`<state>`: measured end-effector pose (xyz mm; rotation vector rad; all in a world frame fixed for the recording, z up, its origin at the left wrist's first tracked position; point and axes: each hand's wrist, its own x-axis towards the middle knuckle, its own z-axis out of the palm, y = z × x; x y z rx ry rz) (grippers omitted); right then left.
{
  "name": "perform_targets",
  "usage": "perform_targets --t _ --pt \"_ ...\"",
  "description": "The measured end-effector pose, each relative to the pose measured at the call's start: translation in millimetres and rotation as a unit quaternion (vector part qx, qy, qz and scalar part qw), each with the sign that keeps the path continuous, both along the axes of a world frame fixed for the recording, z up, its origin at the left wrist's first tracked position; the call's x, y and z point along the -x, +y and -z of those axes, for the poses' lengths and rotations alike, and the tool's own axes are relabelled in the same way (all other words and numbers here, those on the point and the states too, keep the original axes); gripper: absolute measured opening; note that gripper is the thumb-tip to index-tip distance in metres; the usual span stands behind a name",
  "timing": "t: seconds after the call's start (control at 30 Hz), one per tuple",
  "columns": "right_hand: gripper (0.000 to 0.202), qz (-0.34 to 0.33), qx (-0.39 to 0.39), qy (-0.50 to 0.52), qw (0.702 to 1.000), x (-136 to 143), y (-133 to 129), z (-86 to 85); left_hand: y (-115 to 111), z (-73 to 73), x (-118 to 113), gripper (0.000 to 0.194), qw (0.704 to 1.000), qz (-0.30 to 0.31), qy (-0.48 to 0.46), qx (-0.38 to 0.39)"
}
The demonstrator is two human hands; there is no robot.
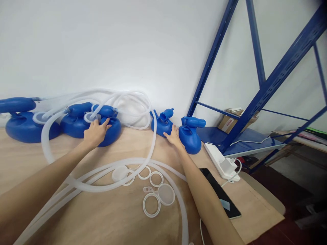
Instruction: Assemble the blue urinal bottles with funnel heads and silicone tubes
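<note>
My left hand (95,132) lies on a squat blue plastic urine bottle (112,132), fingers apart near its white cap and handle. A clear hose runs from it. Two similar bottles, a middle bottle (71,126) and a far-left bottle (28,127), stand beside it with hoses fitted. My right hand (174,136) reaches between two blue bottles that show no hose. Its spread fingers touch the bottle on the left (160,126); the bottle on the right (190,137) stands close beside it. Part of my right fingers is hidden.
Loops of translucent hose (112,187) cross the table. Several white rings (151,205) and clear caps (166,194) lie in front. To the right are a black tablet (217,190), a power strip (217,160) with a plugged charger, and a blue metal shelf (255,98) holding a cardboard box (227,124).
</note>
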<state>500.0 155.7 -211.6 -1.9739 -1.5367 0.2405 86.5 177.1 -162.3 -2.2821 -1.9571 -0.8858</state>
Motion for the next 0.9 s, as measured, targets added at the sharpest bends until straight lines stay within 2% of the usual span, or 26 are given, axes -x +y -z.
perform_targets --t 0.1,0.23,0.3,0.37,0.43,0.47,0.5,0.53,0.6,0.67,0.77,0.9 --pt "0.098 0.0 0.005 -0.009 1.0 1.0 -1.1 -0.5 1.1 1.2 5.0 0.066 1.0 0.009 -0.009 -0.005" --pt "0.093 0.005 0.003 -0.029 1.0 15.3 -4.3 -4.5 -3.3 -2.6 -1.6 0.067 0.999 0.037 -0.009 -0.035" --pt "0.092 -0.003 0.002 -0.056 0.998 24.5 -6.7 -6.0 -12.6 -7.9 -8.3 0.06 0.996 0.079 0.003 -0.031" --pt "0.094 -0.018 0.005 -0.078 0.997 32.1 -9.7 -6.4 -28.9 -14.7 -15.8 0.048 0.988 0.156 0.022 0.002" --pt "0.097 -0.037 0.019 -0.079 0.996 36.6 -13.3 -6.5 -52.4 -21.3 -23.0 0.035 0.962 0.26 0.052 0.068" --pt "0.097 -0.046 0.026 -0.076 0.996 37.7 -15.1 -6.9 -66.0 -24.0 -26.4 0.033 0.94 0.316 0.07 0.111" --pt "0.095 -0.053 0.033 -0.076 0.995 38.4 -16.8 -7.8 -79.9 -26.2 -29.5 0.037 0.905 0.376 0.097 0.174" --pt "0.091 -0.056 0.04 -0.079 0.994 38.8 -18.5 -9.0 -93.4 -27.6 -32.3 0.043 0.875 0.408 0.122 0.228" --pt "0.081 -0.053 0.045 -0.097 0.993 39.9 -21.2 -12.3 -116.1 -28.1 -37.3 0.058 0.839 0.42 0.178 0.296" --pt "0.073 -0.045 0.05 -0.125 0.99 42.4 -23.4 -15.5 -130.0 -26.0 -41.2 0.055 0.826 0.419 0.217 0.31" --pt "0.073 -0.032 0.055 -0.174 0.983 46.8 -26.5 -17.6 -135.7 -20.1 -45.0 0.039 0.826 0.43 0.228 0.284" --pt "0.086 -0.019 0.061 -0.207 0.976 46.9 -29.1 -15.8 -134.3 -13.1 -46.6 0.033 0.828 0.435 0.233 0.267"
